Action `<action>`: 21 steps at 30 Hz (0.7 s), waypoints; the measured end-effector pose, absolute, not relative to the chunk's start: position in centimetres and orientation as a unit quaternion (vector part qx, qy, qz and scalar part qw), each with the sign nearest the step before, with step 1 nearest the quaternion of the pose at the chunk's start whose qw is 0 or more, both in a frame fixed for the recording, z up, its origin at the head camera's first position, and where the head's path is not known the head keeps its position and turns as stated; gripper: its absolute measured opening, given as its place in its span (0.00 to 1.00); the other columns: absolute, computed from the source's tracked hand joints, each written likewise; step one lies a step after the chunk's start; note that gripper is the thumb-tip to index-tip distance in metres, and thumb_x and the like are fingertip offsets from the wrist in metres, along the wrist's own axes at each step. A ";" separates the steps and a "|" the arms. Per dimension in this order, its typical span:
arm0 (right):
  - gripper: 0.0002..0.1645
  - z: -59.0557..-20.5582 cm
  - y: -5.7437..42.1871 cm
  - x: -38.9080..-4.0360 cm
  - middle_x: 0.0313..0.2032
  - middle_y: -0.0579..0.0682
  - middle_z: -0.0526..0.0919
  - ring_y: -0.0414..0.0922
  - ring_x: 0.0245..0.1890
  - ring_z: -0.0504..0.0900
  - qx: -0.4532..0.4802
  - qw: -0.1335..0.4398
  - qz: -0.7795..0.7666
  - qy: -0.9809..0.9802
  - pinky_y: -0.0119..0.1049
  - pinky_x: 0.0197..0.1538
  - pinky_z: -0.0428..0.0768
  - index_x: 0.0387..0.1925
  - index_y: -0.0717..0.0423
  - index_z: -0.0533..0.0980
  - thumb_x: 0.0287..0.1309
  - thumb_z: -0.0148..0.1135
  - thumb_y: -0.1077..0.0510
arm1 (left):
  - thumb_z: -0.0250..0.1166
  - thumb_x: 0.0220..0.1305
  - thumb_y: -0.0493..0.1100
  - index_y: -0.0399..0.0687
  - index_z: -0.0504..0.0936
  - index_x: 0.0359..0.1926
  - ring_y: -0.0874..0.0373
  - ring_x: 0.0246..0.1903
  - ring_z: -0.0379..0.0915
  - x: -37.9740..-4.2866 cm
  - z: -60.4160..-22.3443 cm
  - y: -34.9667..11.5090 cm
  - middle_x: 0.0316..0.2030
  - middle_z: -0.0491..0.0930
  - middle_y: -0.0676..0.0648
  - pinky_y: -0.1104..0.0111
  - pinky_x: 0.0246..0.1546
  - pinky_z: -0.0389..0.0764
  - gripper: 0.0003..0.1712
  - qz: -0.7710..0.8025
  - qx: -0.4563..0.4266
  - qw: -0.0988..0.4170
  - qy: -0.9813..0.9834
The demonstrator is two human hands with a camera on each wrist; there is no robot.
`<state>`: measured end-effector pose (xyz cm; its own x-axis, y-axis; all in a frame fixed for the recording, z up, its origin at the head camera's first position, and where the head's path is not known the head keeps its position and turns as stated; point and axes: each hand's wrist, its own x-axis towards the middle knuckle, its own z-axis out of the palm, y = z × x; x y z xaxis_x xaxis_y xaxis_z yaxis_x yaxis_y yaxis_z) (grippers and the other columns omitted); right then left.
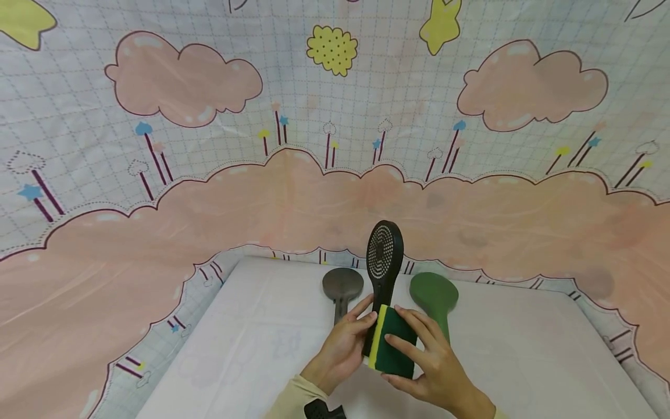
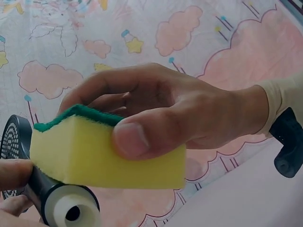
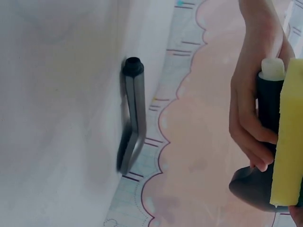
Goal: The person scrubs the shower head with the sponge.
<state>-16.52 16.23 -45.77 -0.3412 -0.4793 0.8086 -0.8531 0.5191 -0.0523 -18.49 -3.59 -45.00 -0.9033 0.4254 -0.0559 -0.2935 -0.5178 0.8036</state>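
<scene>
My left hand [image 1: 339, 348] grips the handle of a black shower head [image 1: 385, 253], holding it raised with its perforated face toward me. In my right hand [image 1: 438, 372] is a yellow sponge [image 1: 396, 352] with a green scouring side. Its yellow side lies against the shower head's handle, while the fingers spread over the green side. Seen in the left wrist view, the right thumb presses the yellow foam of the sponge [image 2: 94, 151] right beside the white-lined threaded end of the handle [image 2: 59, 201]. Left fingers wrap the handle in the right wrist view.
A grey shower head [image 1: 342, 284] lies on the white table [image 1: 220, 349] behind my left hand. Behind my right hand lies a green shower head [image 1: 433, 291]. A patterned cloth [image 1: 293, 203] with pink clouds hangs behind and around the table.
</scene>
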 end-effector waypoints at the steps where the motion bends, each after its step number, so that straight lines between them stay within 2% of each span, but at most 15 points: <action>1: 0.31 -45.8 16.2 -16.5 0.64 0.61 0.73 0.51 0.62 0.69 0.428 0.385 0.243 -0.781 0.22 0.72 0.54 0.52 0.42 0.81 0.54 0.63 0.29 | 0.52 0.74 0.42 0.50 0.55 0.76 0.58 0.59 0.72 -18.5 -45.0 -3.6 0.60 0.75 0.45 0.60 0.64 0.67 0.32 0.868 0.075 0.208 0.446; 7: 0.29 -45.5 16.3 -16.9 0.61 0.65 0.75 0.55 0.60 0.70 0.447 0.410 0.252 -0.754 0.27 0.73 0.56 0.50 0.47 0.82 0.56 0.65 0.32 | 0.53 0.74 0.41 0.49 0.54 0.76 0.58 0.58 0.72 -18.4 -45.1 -3.8 0.58 0.75 0.47 0.61 0.63 0.69 0.33 0.864 0.086 0.216 0.447; 15: 0.30 -44.9 16.8 -17.6 0.59 0.67 0.76 0.58 0.59 0.71 0.438 0.443 0.243 -0.744 0.27 0.73 0.56 0.48 0.50 0.83 0.58 0.62 0.32 | 0.55 0.71 0.34 0.49 0.53 0.76 0.58 0.60 0.71 -18.1 -45.4 -4.4 0.68 0.66 0.43 0.67 0.59 0.74 0.37 0.863 0.108 0.240 0.430; 21: 0.31 -44.5 17.2 -18.0 0.62 0.64 0.75 0.57 0.60 0.71 0.408 0.441 0.232 -0.765 0.24 0.72 0.56 0.50 0.46 0.82 0.58 0.58 0.29 | 0.56 0.69 0.32 0.42 0.60 0.73 0.58 0.59 0.71 -18.1 -45.5 -4.6 0.63 0.71 0.45 0.66 0.60 0.73 0.33 0.862 0.113 0.245 0.430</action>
<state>-17.96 17.20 -44.51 -0.2768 -0.4197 0.8644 -0.8292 0.5589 0.0058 -18.15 -4.60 -45.46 -0.8542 0.5197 -0.0160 -0.3254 -0.5102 0.7961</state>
